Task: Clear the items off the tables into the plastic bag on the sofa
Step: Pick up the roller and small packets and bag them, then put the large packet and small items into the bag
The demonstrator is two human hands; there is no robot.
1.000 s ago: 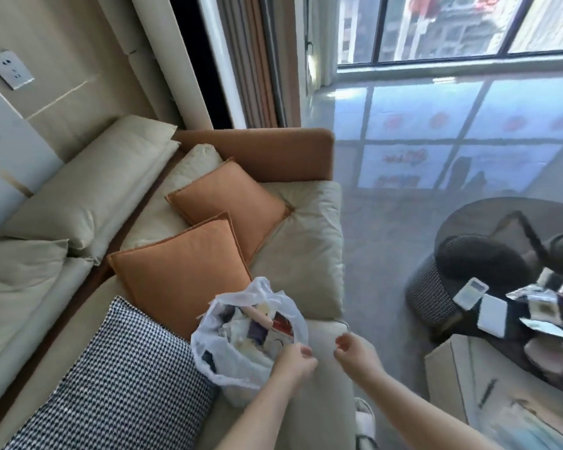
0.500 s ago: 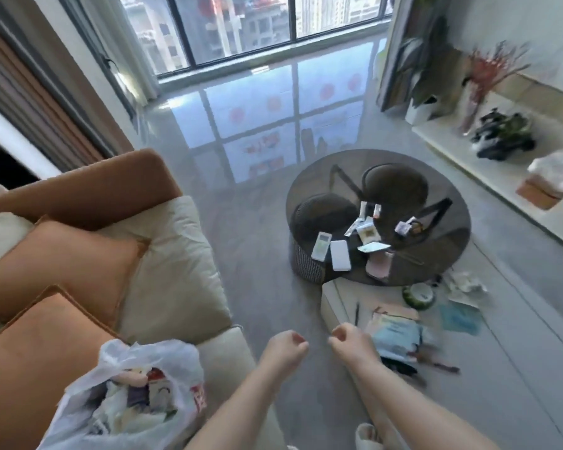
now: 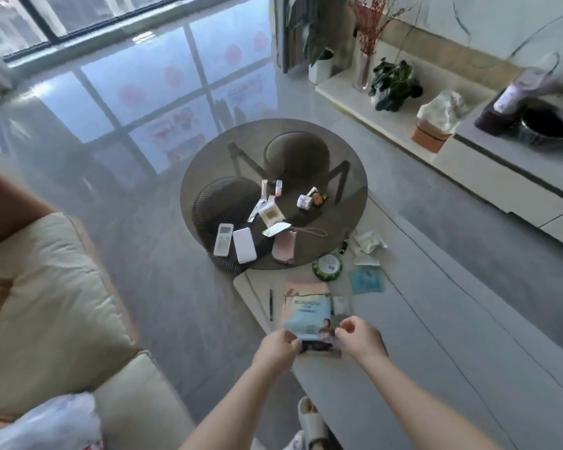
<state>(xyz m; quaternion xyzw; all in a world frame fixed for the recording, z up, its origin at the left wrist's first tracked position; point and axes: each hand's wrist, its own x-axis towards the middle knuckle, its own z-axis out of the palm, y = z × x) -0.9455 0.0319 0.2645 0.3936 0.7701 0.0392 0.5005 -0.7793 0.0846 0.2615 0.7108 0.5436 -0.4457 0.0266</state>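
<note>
On the low grey table (image 3: 436, 336) lies a blue booklet (image 3: 309, 315) over a peach one. My left hand (image 3: 278, 347) pinches its near left corner and my right hand (image 3: 359, 339) its near right corner. A pen (image 3: 271, 305), a green round tin (image 3: 327, 267), a blue card (image 3: 366, 279) and crumpled tissue (image 3: 368, 243) also lie on this table. The round glass table (image 3: 348, 203) carries a white remote (image 3: 223, 239), a white power bank (image 3: 244, 245), a pink pouch (image 3: 285, 248) and several small packets. The white plastic bag (image 3: 46, 427) sits on the cream sofa (image 3: 46, 287) at bottom left.
Two dark stools (image 3: 221, 206) stand under the glass table. A long white cabinet (image 3: 468, 164) on the right holds plants, a vase and a tissue box (image 3: 436, 121). My slippered foot (image 3: 309, 423) stands between the sofa and the grey table. Glossy floor stretches toward the window.
The view has swung from the bag on the sofa over to the tables. Both hands left the bag, reached forward and closed on the blue booklet's near edge.
</note>
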